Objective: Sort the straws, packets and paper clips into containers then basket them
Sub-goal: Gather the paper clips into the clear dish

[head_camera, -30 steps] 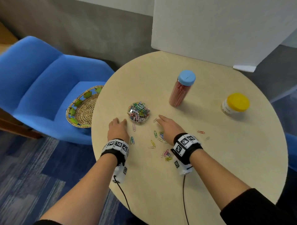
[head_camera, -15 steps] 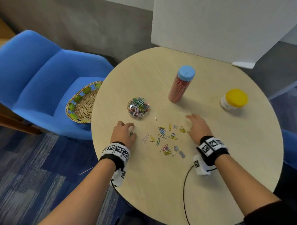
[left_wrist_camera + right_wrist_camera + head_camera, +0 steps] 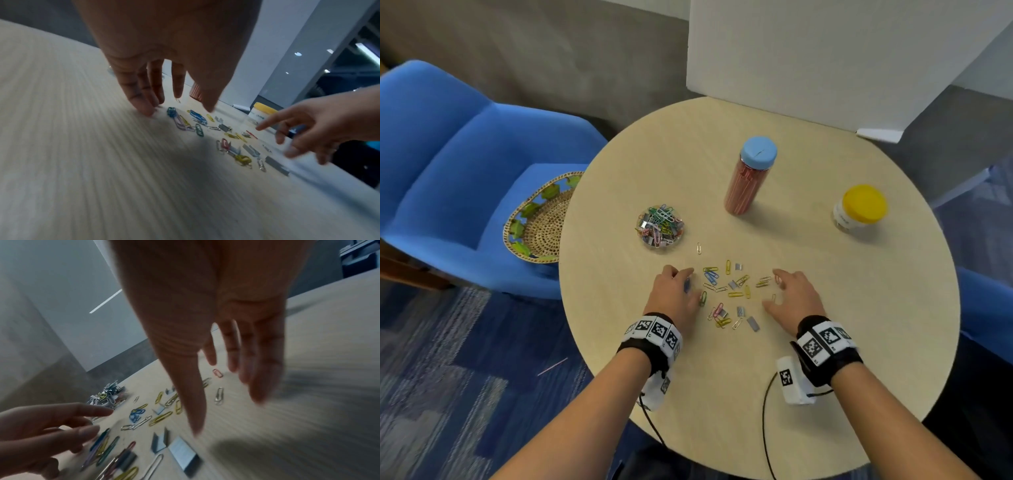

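Several coloured paper clips (image 3: 726,291) and grey staple strips (image 3: 753,323) lie scattered on the round table (image 3: 825,394). My left hand (image 3: 674,291) rests fingertips-down at the left edge of the scatter, fingers straight. My right hand (image 3: 789,294) hovers at the right edge, fingers spread and open, holding nothing. A small clear bowl (image 3: 660,228) heaped with clips stands just beyond the scatter. A tall jar of red straws with a blue lid (image 3: 751,176) and a short yellow-lidded jar (image 3: 861,209) stand farther back. In the wrist views the left fingers (image 3: 141,100) touch the tabletop and the right fingers (image 3: 257,369) hang above the clips (image 3: 160,417).
A woven basket with green trim (image 3: 541,219) sits on the blue chair (image 3: 448,164) left of the table. A white panel (image 3: 825,58) stands behind the table's far edge. Wrist-camera cables (image 3: 765,421) trail off the near table edge.
My right hand swept right then came back toward the scatter's right edge. My left hand moved right to the scatter's left edge. The loose clips are now bunched between both hands.
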The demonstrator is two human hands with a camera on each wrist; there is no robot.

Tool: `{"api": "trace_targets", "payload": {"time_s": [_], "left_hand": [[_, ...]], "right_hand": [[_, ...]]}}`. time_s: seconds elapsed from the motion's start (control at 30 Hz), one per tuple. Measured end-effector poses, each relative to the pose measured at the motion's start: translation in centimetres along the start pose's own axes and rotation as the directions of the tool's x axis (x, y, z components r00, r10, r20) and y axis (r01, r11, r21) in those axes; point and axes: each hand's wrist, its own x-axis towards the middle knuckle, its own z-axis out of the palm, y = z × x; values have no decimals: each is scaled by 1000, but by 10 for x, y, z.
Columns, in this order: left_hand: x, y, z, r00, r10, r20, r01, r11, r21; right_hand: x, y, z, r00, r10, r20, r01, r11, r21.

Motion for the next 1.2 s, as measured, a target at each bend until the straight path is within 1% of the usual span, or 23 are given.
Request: {"api": "trace_targets", "payload": {"time_s": [0.07, 0.1, 0.13, 0.2, 0.27, 0.37, 0.43, 0.5, 0.6, 0.67, 0.73, 0.83, 0.93, 1.07, 1.13, 1.2], "left_hand": [[3, 1, -3, 999, 2, 50, -6, 998, 63], [4, 1, -5, 996, -2, 92, -6, 996, 90], [4, 3, -5, 991, -6, 132, -7, 995, 97], [3, 8, 0, 985, 4, 170, -18, 997, 79], [2, 14, 9, 988, 30, 151, -45, 994, 97], [6, 24, 20, 990, 53, 132, -72, 987, 144], [10, 31, 22, 988, 70, 135, -89, 986, 144], [15, 35, 24, 983, 131, 129, -150, 977, 154], [22, 33, 24, 974, 198, 109, -213, 966, 144], [25, 28, 22, 974, 210, 83, -220, 966, 136], [28, 24, 19, 975, 212, 64, -219, 966, 140], [34, 17, 10, 981, 184, 57, -190, 972, 140], [38, 7, 0, 990, 140, 33, -142, 985, 95], [35, -6, -12, 999, 33, -35, -35, 998, -50], [34, -11, -21, 996, 18, -83, -28, 992, -123], [35, -15, -34, 989, 27, -144, -53, 982, -180]], "right_hand": [[-7, 9, -2, 979, 139, 150, -134, 990, -45], [-11, 9, 1, 964, 168, 207, -166, 986, -29], [-17, 7, 7, 957, 170, 234, -173, 985, -7], [-25, 1, 23, 968, 140, 207, -148, 989, 23], [-24, -6, 36, 982, 120, 147, -136, 985, 106], [-16, -14, 46, 988, 118, 96, -138, 961, 238], [-11, -17, 49, 992, 104, 72, -119, 959, 257], [-5, -20, 49, 996, 79, 50, -89, 962, 258], [7, -23, 45, 999, 46, 24, -50, 974, 222], [14, -27, 42, 999, 34, 29, -39, 979, 199], [21, -33, 38, 1000, -4, 15, 1, 983, 185], [28, -43, 37, 996, -87, -11, 88, 982, 165], [30, -55, 41, 985, -171, -9, 171, 975, 139], [26, -71, 51, 963, -268, 38, 267, 963, 26], [23, -77, 56, 956, -287, 54, 290, 956, -54], [22, -81, 59, 955, -294, 29, 296, 951, -86]]}}
